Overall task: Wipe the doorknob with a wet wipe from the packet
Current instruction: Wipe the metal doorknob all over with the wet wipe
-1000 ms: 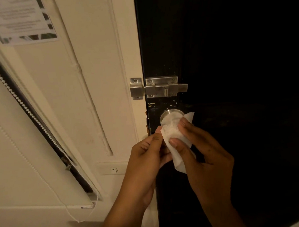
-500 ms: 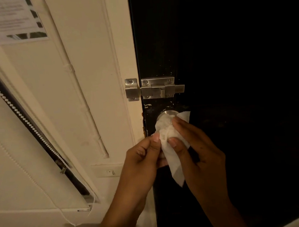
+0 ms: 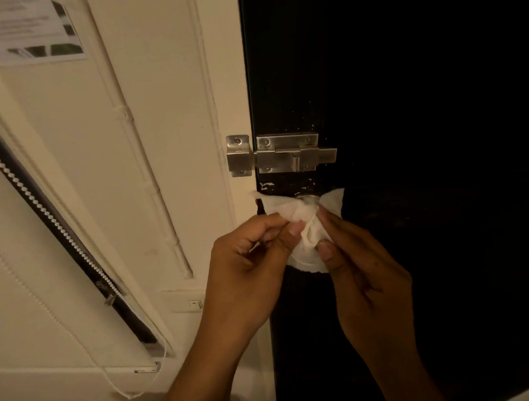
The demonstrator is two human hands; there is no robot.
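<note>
wipe: we see a white wet wipe (image 3: 307,228) bunched over the doorknob, spread wide, one corner reaching left past the door edge onto the frame, another corner sticking up right of the knob, lower edge hanging below our fingers.
doorknob: metal doorknob (image 3: 308,199) on the black door, almost fully covered; we only see a thin shiny strip at its top, just above the wipe's bunched middle.
left hand: left hand (image 3: 244,261) pinches the wipe's left part between thumb and forefinger, other fingers curled in; it sits in front of the door edge, just left of the knob.
right hand: right hand (image 3: 363,268) grips the wipe's right part, thumb pressed on the front of the bunch, fingers behind it toward the knob; the two thumbs are near each other, wipe between them.
door: black door (image 3: 404,88), chipped paint in a band just above the knob.
bolt: steel slide bolt (image 3: 288,156) above the knob, its keeper plate on the cream door frame (image 3: 219,96); we cannot tell whether it is slid home.
wall: cream wall left of the frame, a painted cable (image 3: 140,151) running down it, a small switch (image 3: 195,303) low down.
notice: printed paper notice (image 3: 25,32) top left, text too blurred to read.
blind: roller blind (image 3: 33,271) far left with a beaded chain (image 3: 45,210) along its dark edge and a thin cord looping at the bottom.
packet: we cannot see it in this view.
</note>
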